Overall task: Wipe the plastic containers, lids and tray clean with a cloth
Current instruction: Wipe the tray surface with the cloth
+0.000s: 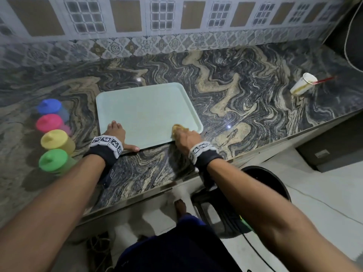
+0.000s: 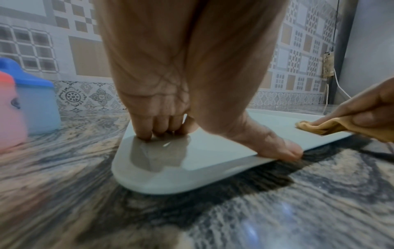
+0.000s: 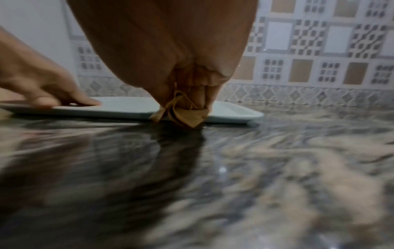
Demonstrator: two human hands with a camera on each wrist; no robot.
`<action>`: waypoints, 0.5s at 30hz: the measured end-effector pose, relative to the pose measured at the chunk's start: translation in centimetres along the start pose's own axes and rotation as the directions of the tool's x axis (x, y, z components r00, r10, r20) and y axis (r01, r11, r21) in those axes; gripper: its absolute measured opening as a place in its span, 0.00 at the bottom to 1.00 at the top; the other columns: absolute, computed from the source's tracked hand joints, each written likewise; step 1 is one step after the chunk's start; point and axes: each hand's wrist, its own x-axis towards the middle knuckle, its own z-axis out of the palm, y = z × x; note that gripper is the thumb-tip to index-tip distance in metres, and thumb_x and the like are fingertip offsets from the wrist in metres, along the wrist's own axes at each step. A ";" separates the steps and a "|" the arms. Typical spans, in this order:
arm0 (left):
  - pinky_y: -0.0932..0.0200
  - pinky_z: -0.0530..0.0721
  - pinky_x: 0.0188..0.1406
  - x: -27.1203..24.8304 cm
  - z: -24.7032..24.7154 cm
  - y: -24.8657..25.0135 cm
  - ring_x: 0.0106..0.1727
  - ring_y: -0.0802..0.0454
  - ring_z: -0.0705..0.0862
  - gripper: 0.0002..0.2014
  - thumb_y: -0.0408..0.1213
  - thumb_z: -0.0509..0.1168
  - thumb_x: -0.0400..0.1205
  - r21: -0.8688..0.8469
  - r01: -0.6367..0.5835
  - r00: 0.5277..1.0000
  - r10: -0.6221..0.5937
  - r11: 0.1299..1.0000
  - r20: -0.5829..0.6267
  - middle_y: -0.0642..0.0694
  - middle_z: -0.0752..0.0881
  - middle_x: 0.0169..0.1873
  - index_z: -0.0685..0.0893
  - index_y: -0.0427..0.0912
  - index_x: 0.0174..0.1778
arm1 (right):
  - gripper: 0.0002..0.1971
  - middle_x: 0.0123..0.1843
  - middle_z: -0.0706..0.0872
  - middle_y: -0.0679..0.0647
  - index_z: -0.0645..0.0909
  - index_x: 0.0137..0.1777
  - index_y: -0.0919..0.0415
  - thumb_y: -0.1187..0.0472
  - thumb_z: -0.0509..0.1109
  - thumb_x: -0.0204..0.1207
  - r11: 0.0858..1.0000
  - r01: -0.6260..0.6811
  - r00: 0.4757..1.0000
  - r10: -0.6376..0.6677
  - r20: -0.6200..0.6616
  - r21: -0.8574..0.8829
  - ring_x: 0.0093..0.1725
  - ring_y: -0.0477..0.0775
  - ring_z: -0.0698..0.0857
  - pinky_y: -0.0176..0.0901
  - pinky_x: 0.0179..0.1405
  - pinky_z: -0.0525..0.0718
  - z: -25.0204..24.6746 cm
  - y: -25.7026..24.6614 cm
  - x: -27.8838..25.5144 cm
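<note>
Right hand [image 1: 185, 138] bunches the tan cloth [image 3: 183, 116] on the tray [image 1: 149, 103] (folds clear only from its wrist); left hand [image 2: 162, 94] presses, fingers straight.

A white paper cup [image 1: 302, 86] lies on its side on the marble tabletop [image 1: 235, 91], a red straw [image 1: 324, 80] in its mouth. Behind the cup stands the patterned tile wall [image 1: 176, 16].
</note>
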 end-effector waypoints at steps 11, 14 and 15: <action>0.50 0.50 0.84 -2.6 0.6 -3.5 0.85 0.38 0.46 0.70 0.65 0.78 0.60 -0.190 -0.025 0.998 0.014 0.981 -0.059 0.31 0.45 0.83 0.45 0.27 0.82 | 0.22 0.81 0.72 0.53 0.72 0.79 0.50 0.51 0.55 0.87 0.979 0.177 0.952 -0.197 0.235 0.104 0.75 0.61 0.76 0.45 0.76 0.70 -2.5 0.5 4.7; 0.52 0.51 0.84 -3.3 0.7 -4.8 0.85 0.38 0.47 0.69 0.60 0.80 0.61 -0.275 -0.005 0.998 -0.014 0.961 -0.068 0.31 0.44 0.83 0.44 0.26 0.82 | 0.23 0.84 0.66 0.52 0.65 0.81 0.45 0.48 0.51 0.87 0.932 0.359 0.874 -0.320 0.365 -0.042 0.79 0.60 0.71 0.53 0.80 0.68 -1.4 3.7 5.1; 0.53 0.52 0.83 -3.3 0.6 -5.1 0.85 0.38 0.49 0.69 0.60 0.81 0.61 -0.292 -0.012 0.997 -0.010 0.956 -0.073 0.31 0.46 0.83 0.45 0.26 0.82 | 0.23 0.85 0.64 0.52 0.63 0.82 0.45 0.50 0.51 0.87 0.911 0.408 0.843 -0.351 0.409 -0.059 0.80 0.61 0.71 0.55 0.79 0.69 -1.2 3.8 5.0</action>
